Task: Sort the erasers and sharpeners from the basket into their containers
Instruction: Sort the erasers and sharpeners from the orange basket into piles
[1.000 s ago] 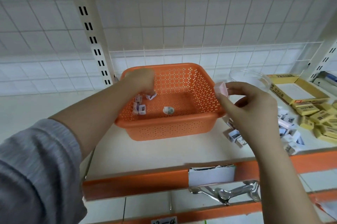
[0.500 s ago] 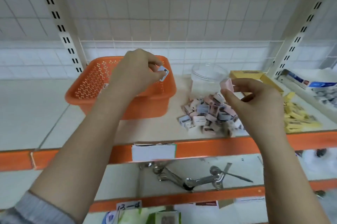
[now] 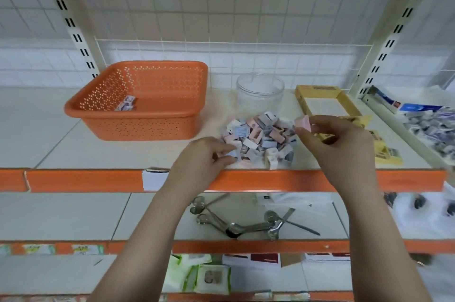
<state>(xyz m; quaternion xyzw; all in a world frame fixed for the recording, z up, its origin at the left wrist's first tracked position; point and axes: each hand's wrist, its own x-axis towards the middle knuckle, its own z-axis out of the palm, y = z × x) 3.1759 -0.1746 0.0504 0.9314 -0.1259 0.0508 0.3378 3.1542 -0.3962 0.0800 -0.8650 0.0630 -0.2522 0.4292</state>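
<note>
On the upper shelf (image 3: 123,154), the heap of small erasers and sharpeners (image 3: 258,140) lies at about 1 o'clock from the centre of the view, just in front of the clear jar (image 3: 260,91) and to the right of the orange basket (image 3: 140,102), which sits at 10 o'clock. Two or three wrapped pieces (image 3: 126,104) are left inside the basket against its left wall. Half a second ago the left hand (image 3: 204,161) was raised over the basket's near rim with a small piece pinched in its fingertips; now it has come down and right to the heap's 8 o'clock edge, with its knuckles low over the shelf lip. Its fingers are curled, thumb and forefinger closed together at the edge of the heap, touching the pieces there; whether the carried piece is between them cannot be told. The right hand (image 3: 337,146) has barely shifted: it stays raised at the heap's 3 o'clock side, pinching a pink sharpener (image 3: 302,123) between thumb and forefinger, the other fingers loosely bent. Both forearms reach up from the bottom of the view. Behind the right hand, at 2 o'clock, an open yellow box (image 3: 320,91) lies on the shelf with yellow packets (image 3: 386,154) scattered near it. Metal tools (image 3: 236,225) lie on the shelf below.
</note>
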